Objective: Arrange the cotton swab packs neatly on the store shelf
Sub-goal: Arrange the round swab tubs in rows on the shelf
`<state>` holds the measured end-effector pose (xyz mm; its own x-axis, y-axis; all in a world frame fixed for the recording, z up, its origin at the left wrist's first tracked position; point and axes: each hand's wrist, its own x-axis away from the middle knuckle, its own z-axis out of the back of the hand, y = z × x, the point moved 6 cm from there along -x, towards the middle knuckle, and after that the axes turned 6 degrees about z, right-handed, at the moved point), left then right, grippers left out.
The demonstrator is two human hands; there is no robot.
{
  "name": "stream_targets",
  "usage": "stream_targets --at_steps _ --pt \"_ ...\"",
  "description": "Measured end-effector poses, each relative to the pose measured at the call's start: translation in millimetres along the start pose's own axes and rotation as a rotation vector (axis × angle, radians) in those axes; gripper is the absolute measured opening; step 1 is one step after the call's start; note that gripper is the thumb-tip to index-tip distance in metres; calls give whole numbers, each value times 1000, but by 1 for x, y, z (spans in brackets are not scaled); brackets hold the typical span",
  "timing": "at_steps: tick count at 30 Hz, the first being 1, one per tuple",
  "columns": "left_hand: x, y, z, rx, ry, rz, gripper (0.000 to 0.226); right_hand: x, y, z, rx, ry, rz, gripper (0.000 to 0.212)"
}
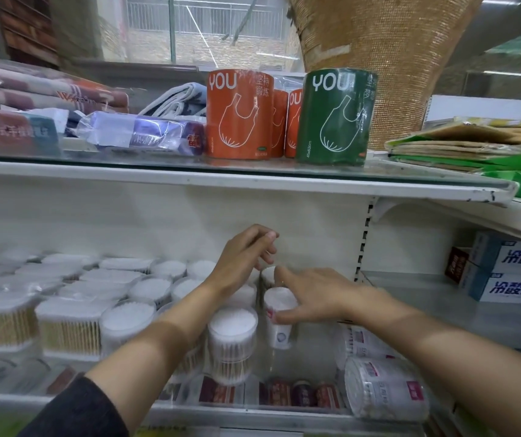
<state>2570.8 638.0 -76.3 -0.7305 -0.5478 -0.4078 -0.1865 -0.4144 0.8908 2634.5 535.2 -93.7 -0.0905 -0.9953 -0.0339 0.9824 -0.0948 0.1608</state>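
Two bare forearms are seen closest to the camera, the left one coming out of a dark sleeve point(73, 411). The right hand point(319, 294) is placed around a small round cotton swab pack point(279, 313) standing on the lower shelf point(410, 294); the thumb is pressed on its near side and the fingers are curled over its far side, so the pack is gripped. The left hand point(243, 257) is held above the back row of packs, its fingers loosely bent and slightly apart; whether anything is touched by it cannot be told.

Just left of the gripped pack, a taller round pack point(232, 342) stands upright, stacked on another. More round packs point(145, 294) and rectangular packs point(66, 326) are lined in rows further left. At the front right, one round pack point(385, 389) lies on its side. Toothpaste boxes point(514, 272) are stacked at the far right of the same level.

On the upper shelf point(252, 181), orange rolls point(237, 115) and a green roll point(334, 118) are standing.
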Motion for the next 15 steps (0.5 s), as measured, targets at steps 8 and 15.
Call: stream_targets --at_steps 8,15 --pt "-1 -2 -3 -21 -26 6 20 -8 -4 -3 1 38 -26 57" --pt "-1 -4 -4 -56 -34 4 22 -3 -5 -1 -138 -26 3 52"
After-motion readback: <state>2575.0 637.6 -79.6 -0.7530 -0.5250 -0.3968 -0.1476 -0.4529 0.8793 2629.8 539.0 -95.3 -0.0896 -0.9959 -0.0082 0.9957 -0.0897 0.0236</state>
